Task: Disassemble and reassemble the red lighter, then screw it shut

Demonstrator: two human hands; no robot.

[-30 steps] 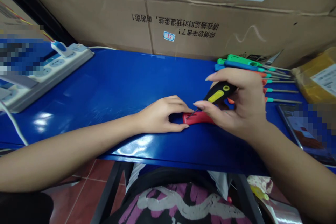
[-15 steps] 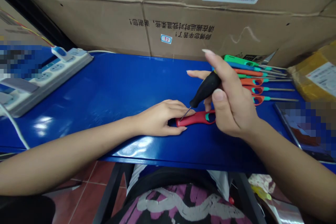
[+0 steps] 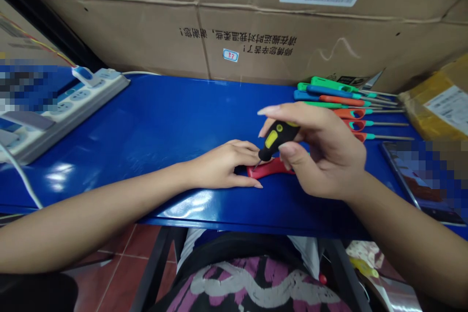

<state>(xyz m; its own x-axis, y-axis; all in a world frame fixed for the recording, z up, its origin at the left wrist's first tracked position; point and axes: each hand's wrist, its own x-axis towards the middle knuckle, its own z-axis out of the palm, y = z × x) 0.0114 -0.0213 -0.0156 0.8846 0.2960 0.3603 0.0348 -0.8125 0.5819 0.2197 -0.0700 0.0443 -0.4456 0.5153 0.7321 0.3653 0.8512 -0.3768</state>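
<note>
Flat on the blue table lies a red long-nosed lighter [image 3: 268, 169], its left end between the thumb and fingers of my left hand [image 3: 228, 165]. Above it, my right hand [image 3: 321, 151] grips a black and yellow screwdriver [image 3: 272, 140] by the handle, thumb on one side and fingers on the other. The screwdriver is tilted, and its thin shaft points down to the lighter's left end. Whether the tip sits in a screw is too small to see. My right hand hides the lighter's right part.
Behind my right hand lie several green, blue and orange lighters [image 3: 351, 102] with metal nozzles. A phone [image 3: 420, 180] is at the right, below a taped yellow parcel [image 3: 438, 107]. A white power strip [image 3: 73, 107] stands at the left. A large cardboard box [image 3: 146, 34] backs the blue table [image 3: 164, 107].
My right hand has turned and come lower, its fingers now curled over the screwdriver handle, which shows its yellow marks. My left hand and the red lighter have barely moved.
</note>
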